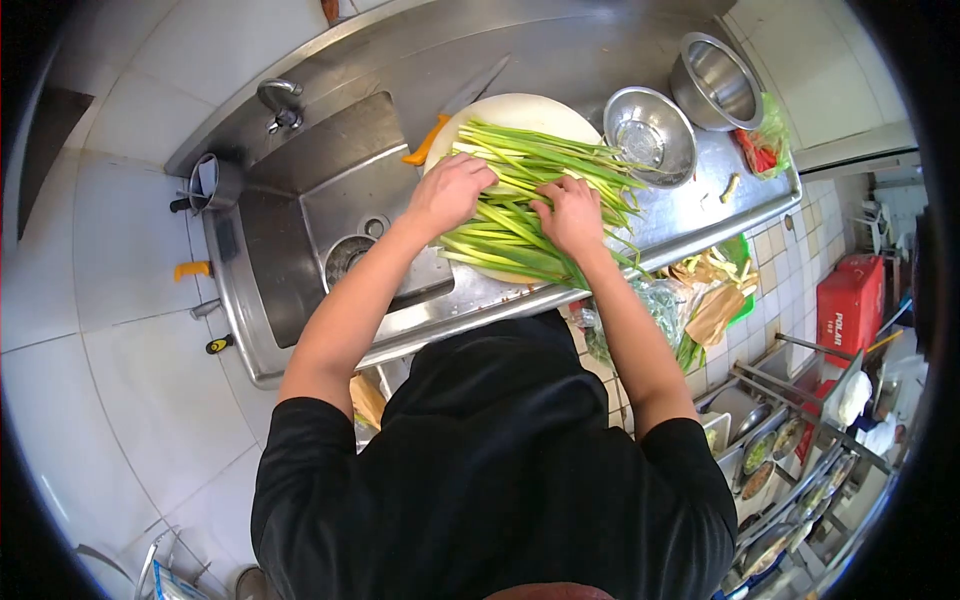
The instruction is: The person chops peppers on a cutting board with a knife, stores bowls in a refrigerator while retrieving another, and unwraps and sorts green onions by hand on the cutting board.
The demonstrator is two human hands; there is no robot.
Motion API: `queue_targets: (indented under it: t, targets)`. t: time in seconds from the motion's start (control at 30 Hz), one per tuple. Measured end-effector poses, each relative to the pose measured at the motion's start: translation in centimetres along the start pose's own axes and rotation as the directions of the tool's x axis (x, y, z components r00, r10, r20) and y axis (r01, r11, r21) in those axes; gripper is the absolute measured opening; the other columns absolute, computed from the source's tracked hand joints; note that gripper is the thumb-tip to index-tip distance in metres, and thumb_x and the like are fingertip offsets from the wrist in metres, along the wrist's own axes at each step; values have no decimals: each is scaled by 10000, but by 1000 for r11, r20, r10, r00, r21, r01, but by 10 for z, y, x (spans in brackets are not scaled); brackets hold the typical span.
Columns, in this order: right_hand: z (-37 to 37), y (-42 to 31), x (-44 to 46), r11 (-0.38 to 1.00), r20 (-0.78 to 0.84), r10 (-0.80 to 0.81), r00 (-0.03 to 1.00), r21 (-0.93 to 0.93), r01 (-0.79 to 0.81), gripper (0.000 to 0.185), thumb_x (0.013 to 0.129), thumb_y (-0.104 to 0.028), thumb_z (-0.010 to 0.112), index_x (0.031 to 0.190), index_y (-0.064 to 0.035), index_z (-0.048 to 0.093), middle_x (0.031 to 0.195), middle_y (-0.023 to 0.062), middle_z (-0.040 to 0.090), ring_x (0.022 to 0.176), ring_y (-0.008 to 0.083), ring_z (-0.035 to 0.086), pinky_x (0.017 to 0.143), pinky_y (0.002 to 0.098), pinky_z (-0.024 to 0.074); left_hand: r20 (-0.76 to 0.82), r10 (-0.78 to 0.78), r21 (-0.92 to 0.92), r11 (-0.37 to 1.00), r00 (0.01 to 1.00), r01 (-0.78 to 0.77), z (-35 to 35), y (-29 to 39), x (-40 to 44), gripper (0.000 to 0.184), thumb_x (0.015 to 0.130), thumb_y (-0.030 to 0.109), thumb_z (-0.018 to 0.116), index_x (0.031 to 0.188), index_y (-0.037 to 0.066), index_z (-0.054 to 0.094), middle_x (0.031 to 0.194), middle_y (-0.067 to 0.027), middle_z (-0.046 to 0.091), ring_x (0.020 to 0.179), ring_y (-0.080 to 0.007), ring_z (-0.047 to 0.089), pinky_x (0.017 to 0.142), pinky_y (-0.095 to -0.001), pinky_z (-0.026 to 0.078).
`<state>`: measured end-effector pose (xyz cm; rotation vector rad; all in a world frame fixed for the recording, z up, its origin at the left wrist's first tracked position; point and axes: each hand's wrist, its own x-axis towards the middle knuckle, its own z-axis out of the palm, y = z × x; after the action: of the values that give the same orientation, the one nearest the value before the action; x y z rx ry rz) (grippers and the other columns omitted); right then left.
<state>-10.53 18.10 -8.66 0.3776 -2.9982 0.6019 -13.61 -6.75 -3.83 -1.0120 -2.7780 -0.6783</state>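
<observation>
A wide spread of green onions (520,240) lies across a round white cutting board (535,107) on the steel counter. The pale ends point left and the green tops run right, some past the board's edge. My left hand (455,193) is closed over the stalks at their left part, fingers curled inward. Over the middle of the pile, my right hand (572,213) has its fingers bent around some stalks, thumb toward the left. Stalks partly hide the fingertips of both hands. Behind the board rests a knife with an orange handle (427,140), its blade pointing away from me.
A sink basin (340,180) with a faucet (280,105) is to the left. Two steel bowls, one nearer (650,135) and one farther (717,82), stand right of the board, beside a plastic bag (770,135). Below the counter's edge is a green crate (742,300) with vegetable scraps.
</observation>
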Motion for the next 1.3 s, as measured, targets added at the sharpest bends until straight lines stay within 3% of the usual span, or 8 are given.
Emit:
queue_targets:
  t: [0.27, 0.5, 0.67, 0.9, 1.03, 1.1, 1.17, 1.3]
  targets:
    - [1, 8, 3, 1000, 87, 25, 996, -3, -25, 257, 770, -158, 738, 1014, -204, 806, 1163, 52, 659, 1172, 284, 560, 1010, 488, 394, 117, -319, -119, 936, 940, 332, -139, 3, -97, 180, 901, -69, 542, 1004, 8, 669, 976, -166, 618, 964, -361, 634, 848, -418, 518]
    - [-29, -13, 9, 997, 50, 39, 998, -69, -35, 624, 760, -99, 709, 1371, -114, 583, 1286, 147, 585, 1222, 359, 532, 1114, 517, 351, 95, -609, -252, 751, 787, 611, -208, 17, -192, 166, 921, -72, 552, 988, -7, 689, 945, -102, 601, 906, -256, 625, 819, -317, 488]
    - [-34, -121, 0, 746, -72, -436, 897, 528, 405, 582, 842, -206, 752, 1372, -85, 543, 1257, 163, 596, 1229, 379, 526, 1082, 507, 394, 12, -636, -415, 699, 772, 582, -181, 29, -199, 158, 948, -41, 550, 1012, -5, 690, 969, -83, 608, 917, -214, 610, 825, -291, 478]
    - [-19, -136, 5, 760, 302, -541, 785, 575, 303, 436, 876, -214, 745, 1262, -53, 625, 1117, 180, 639, 1081, 400, 605, 991, 486, 462, 126, -606, -424, 683, 785, 595, -214, 29, -243, 87, 978, 1, 564, 955, -5, 648, 942, -80, 600, 881, -202, 589, 800, -302, 469]
    - [-37, -96, -7, 875, 120, -386, 915, 360, 323, 370, 880, -199, 736, 1202, -40, 649, 1100, 179, 638, 1050, 399, 609, 976, 480, 473, 660, -728, -88, 171, 186, 981, -203, -15, -426, 108, 891, 110, 643, 972, 69, 702, 850, -44, 684, 799, -194, 613, 746, -335, 506]
    - [-30, -61, -7, 951, 77, -229, 970, 231, 206, 584, 868, -324, 767, 1341, -33, 587, 1261, 208, 596, 1201, 407, 555, 1032, 517, 439, 765, -629, 493, 433, -139, 754, -170, -8, -499, 313, 868, 202, 667, 1165, 144, 747, 1075, -109, 759, 1030, -272, 692, 914, -368, 533]
    - [-30, -48, -13, 985, 104, -166, 981, 59, 161, 821, 829, -458, 783, 1463, -37, 474, 1402, 235, 512, 1328, 417, 466, 1103, 567, 372, 742, -664, 549, 518, -96, 655, -155, -6, -510, 399, 876, 253, 696, 1263, 162, 728, 1198, -152, 738, 1161, -320, 673, 1004, -392, 515]
    - [-11, -53, -45, 982, 292, -103, 951, -121, 144, 1212, 735, -688, 776, 1619, -57, 235, 1597, 252, 335, 1502, 415, 290, 1219, 659, 145, 436, -806, -22, 435, 401, 900, -124, 36, -354, 480, 950, 292, 703, 1378, 88, 631, 1400, -196, 623, 1312, -375, 573, 1105, -440, 450]
